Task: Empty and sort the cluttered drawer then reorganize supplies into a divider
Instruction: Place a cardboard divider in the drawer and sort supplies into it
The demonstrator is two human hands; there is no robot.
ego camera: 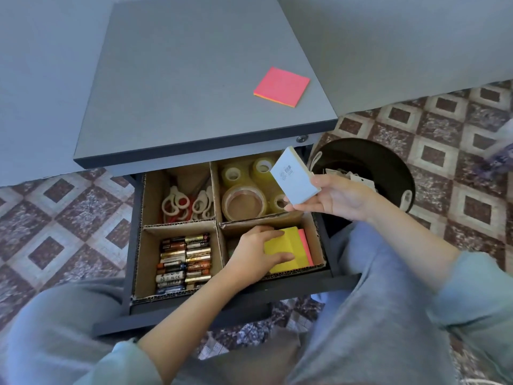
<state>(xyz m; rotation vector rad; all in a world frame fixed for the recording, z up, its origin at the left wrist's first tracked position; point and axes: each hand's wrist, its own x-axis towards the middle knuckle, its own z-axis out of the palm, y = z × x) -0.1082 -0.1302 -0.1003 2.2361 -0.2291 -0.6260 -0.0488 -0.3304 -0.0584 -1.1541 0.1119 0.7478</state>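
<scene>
Head view: left hand (256, 254) grips yellow sticky notes (288, 250) in cardboard divider (140, 245); right hand (336, 200) pinches white notepad (294, 180).

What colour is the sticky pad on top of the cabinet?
The sticky pad is bright pink with an orange edge, in the head view.

The left hand (256, 252) reaches down into the near right corner of the drawer (180, 320), palm down, fingers and thumb curled round a yellow pad (288, 245). The right hand (337, 198) hovers above the drawer's right edge, pinching a white pad (295, 180) between thumb and fingertips. Both forearms are bare, sleeves pushed back.
</scene>
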